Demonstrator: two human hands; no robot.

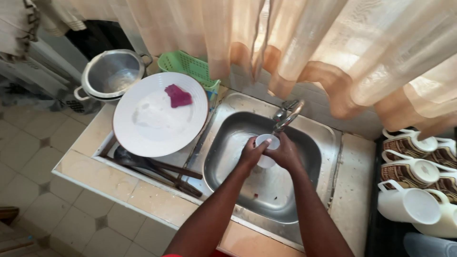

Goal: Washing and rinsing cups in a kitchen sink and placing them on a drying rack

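Both my hands are over the steel sink (228, 157), under the tap (287, 114). A small white cup (266, 143) is held between them, its mouth turned up toward the spout. My left hand (251, 153) wraps the cup's left side. My right hand (285, 153) grips its right side and partly hides the cup's body. I cannot tell whether water is running.
A large white plate (152, 123) with a purple-red sponge (178, 95) rests left of the sink, over dark ladles (157, 169). Behind it stand a steel pot (112, 74) and a green basket (188, 66). Patterned and white mugs (414, 190) lie at the right. Curtains (333, 43) hang above.
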